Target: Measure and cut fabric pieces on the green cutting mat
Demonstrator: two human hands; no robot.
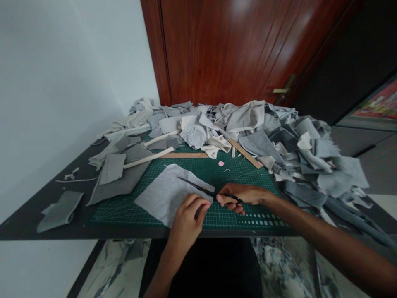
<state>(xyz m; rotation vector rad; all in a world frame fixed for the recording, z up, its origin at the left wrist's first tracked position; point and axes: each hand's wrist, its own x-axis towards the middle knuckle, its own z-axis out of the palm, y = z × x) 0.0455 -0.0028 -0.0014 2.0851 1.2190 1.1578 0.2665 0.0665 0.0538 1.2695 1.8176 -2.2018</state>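
A light grey piece of fabric (164,192) lies on the green cutting mat (248,178). My right hand (237,194) is closed round the handles of black scissors (198,187), whose blades reach left across the fabric near its far right edge. Whether the lower blade is under the cloth I cannot tell. My left hand (189,213) pinches the fabric at its near right side, just below the scissors, thumb and fingers together.
Heaped fabric scraps (245,118) line the back and right of the dark table (25,211). A wooden ruler (186,155) and another ruler (245,153) lie on the mat's far part. A small pink piece (221,163) lies beyond my hands. Folded grey cloth (60,210) rests at left.
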